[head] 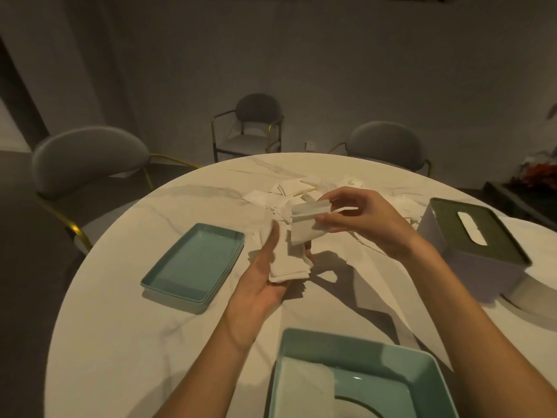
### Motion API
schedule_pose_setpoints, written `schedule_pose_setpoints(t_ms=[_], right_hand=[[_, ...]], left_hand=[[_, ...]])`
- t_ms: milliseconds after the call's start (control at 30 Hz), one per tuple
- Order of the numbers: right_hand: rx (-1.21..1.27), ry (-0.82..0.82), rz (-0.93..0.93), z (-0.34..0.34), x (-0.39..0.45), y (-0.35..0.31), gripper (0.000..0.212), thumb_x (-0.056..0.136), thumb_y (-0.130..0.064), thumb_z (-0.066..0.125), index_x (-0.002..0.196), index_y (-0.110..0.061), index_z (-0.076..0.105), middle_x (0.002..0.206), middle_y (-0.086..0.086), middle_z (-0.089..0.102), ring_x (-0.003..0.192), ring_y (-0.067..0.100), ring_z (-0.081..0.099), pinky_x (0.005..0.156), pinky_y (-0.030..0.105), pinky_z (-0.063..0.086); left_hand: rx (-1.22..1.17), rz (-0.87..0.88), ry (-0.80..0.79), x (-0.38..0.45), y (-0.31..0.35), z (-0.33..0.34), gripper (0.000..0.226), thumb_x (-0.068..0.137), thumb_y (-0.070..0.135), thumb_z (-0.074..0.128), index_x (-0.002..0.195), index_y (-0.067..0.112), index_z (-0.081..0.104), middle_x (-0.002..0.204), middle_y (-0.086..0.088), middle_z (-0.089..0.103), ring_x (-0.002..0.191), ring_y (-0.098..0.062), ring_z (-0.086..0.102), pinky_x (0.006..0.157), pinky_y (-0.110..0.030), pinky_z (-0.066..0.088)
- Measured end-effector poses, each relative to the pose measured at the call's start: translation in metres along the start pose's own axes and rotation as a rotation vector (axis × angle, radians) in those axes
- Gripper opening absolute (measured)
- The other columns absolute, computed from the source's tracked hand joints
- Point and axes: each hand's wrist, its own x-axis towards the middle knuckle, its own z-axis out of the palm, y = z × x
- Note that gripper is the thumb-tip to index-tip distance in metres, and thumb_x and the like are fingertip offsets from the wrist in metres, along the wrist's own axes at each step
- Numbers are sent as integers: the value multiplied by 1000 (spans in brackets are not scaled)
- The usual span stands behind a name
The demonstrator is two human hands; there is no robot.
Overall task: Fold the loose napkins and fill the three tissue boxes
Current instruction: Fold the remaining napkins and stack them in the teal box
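Where light falls: round marble table, grey chairs, seemingly grey wall.

view: head, single wide-angle | faces: forward and down toward 12 o'clock | range: close over round bench | far field: chairs and wall at 12 o'clock

White napkins lie on a round white table veined with grey marbling. A teal lid sits left, a teal box near; the right box is pale lilac with a dark green top. Grey chairs have gold legs.
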Motion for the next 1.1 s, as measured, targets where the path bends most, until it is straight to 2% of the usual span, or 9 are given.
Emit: schedule_pose_setpoints(t_ms=[67, 133, 333, 467, 567, 667, 833, 967, 1100], right_hand=[[-59, 32, -5, 3, 1, 2, 30, 79, -23, 86, 106, -21, 72, 103, -6, 71, 93, 15, 71, 76, 22, 61], [-94, 35, -13, 5, 1, 5, 27, 80, -22, 85, 103, -21, 71, 101, -6, 71, 93, 15, 70, 77, 20, 60], [-226, 6, -33, 5, 1, 8, 35, 85, -26, 81, 116, -32, 66, 107, -15, 67, 96, 10, 68, 81, 19, 59], [-369, -49, -105, 5, 2, 6, 14, 90, -33, 75, 103, -36, 71, 105, -14, 68, 96, 12, 66, 83, 26, 60], [-378, 11, -145, 6, 0, -1, 28, 83, -50, 71, 104, -32, 73, 100, -20, 67, 92, 4, 65, 82, 28, 60], [-284, 9, -167, 4, -5, -15, 36, 79, -55, 67, 105, -30, 74, 99, -21, 69, 98, 4, 65, 85, 29, 61], [140, -212, -79, 5, -14, -29, 33, 83, -40, 69, 108, -19, 72, 101, -7, 71, 104, 18, 67, 87, 27, 59], [-77, -250, 28, 17, -7, -9, 22, 92, -33, 72, 108, -18, 71, 94, -5, 72, 91, 21, 70, 83, 27, 60], [-339, -190, 20, 24, -1, 7, 18, 91, -35, 75, 102, -22, 72, 98, -7, 73, 88, 15, 70, 84, 29, 61]], left_hand=[[-47, -2, -2, 6, 0, 3, 47, 94, 28, 72, 134, 5, 67, 114, -18, 68, 92, -26, 67, 83, -37, 56], [-15, 4, -29, 6, 0, 5, 43, 96, 22, 70, 135, 4, 66, 118, -18, 68, 97, -28, 66, 87, -40, 54], [158, -7, -82, 7, 0, 1, 29, 94, 32, 71, 117, 16, 79, 109, -15, 70, 85, -27, 65, 78, -42, 46], [239, -40, -68, 5, -1, -2, 35, 96, 49, 65, 115, 23, 80, 110, -12, 70, 87, -26, 64, 76, -42, 44], [185, -72, 24, 8, 0, -4, 37, 94, 51, 64, 109, 21, 82, 115, -14, 72, 94, -32, 66, 90, -49, 42], [65, -134, 68, 13, 2, -4, 48, 92, 46, 65, 119, 8, 77, 127, -18, 69, 110, -33, 63, 101, -47, 39], [-39, -120, 60, 16, 4, 2, 43, 95, 30, 60, 123, 0, 71, 116, -28, 69, 109, -42, 63, 91, -49, 52], [-52, -102, 47, 18, 3, 2, 42, 99, 28, 58, 132, 3, 68, 136, -26, 62, 125, -44, 61, 108, -57, 46], [70, -67, -20, 12, -1, 4, 37, 100, 36, 55, 109, 12, 81, 106, -19, 75, 93, -34, 74, 84, -43, 55]])
